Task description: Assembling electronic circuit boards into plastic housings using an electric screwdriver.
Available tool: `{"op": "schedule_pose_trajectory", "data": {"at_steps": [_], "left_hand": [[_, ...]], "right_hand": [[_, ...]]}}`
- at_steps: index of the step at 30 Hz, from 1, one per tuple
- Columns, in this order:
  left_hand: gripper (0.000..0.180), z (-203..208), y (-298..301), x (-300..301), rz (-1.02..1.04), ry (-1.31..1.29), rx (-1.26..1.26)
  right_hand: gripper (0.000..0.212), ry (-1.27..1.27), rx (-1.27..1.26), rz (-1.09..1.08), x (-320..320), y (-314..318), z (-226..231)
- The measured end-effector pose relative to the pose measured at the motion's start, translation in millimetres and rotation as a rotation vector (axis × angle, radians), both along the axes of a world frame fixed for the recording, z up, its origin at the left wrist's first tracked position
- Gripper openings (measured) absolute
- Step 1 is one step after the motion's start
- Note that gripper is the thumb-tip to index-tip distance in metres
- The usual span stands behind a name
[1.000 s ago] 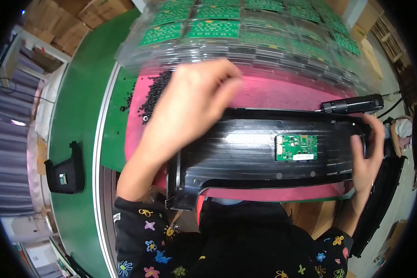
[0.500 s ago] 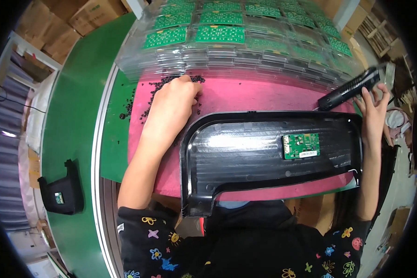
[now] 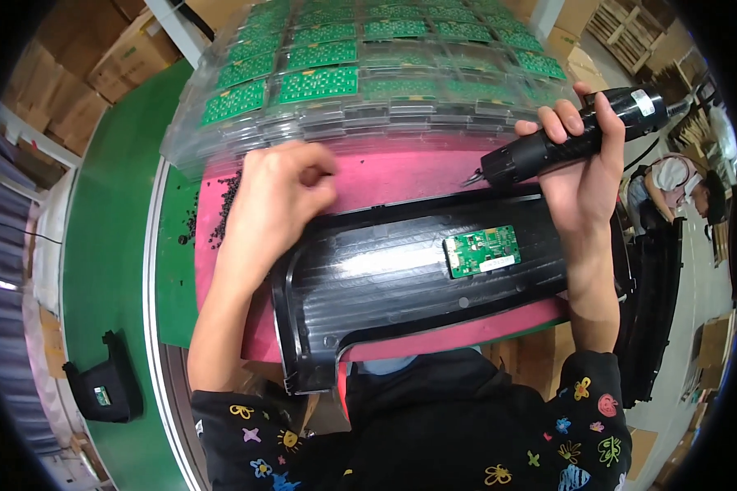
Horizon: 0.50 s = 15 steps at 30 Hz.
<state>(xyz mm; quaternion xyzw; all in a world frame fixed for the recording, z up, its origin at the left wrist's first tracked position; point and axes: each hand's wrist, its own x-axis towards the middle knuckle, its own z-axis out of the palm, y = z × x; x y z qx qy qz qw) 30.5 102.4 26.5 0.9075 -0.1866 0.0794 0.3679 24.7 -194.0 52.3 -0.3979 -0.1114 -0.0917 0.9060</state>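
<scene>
- A green bench (image 3: 176, 286) carries everything worked on; a pale metal rail (image 3: 151, 270) runs along its left edge.
- The stack of clear trays (image 3: 327, 123) bearing green boards closes off the far side.
- A pink mat (image 3: 401, 176) lies on the bench, its bare strip between trays and panel giving open room between the two hands.
- The black panel (image 3: 368, 303) lies open side up across the mat, slightly slanted, its near left corner jutting past the mat's near edge.
- The right hand (image 3: 581, 168) is raised above the panel's right end, forearm crossing that end, fingers wrapped around a black electric screwdriver.
- The left hand (image 3: 274, 196) hangs at the panel's far left corner, wrist bent, fingers curled with the tips narrowly spaced; whether they pinch anything cannot be told.
- The screwdriver (image 3: 573, 139) slants down leftward, its bit near the panel's far edge.
- A green circuit board (image 3: 483, 251) sits inside the panel, right of centre, well within the rims.
- Small black screws (image 3: 228, 204) lie scattered left of the left hand.
</scene>
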Motion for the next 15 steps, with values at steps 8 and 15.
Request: {"op": "schedule_pose_trajectory", "data": {"at_steps": [8,15], "left_hand": [[0.014,33,-68,-4,-0.533,0.199,-0.329],[0.008,17,-70,2,-0.587,0.081,-0.244]], "right_hand": [[0.027,-0.127,0.246,0.244,-26,4,3],[0.025,-0.26,0.174,0.193,-38,1,1]]}}
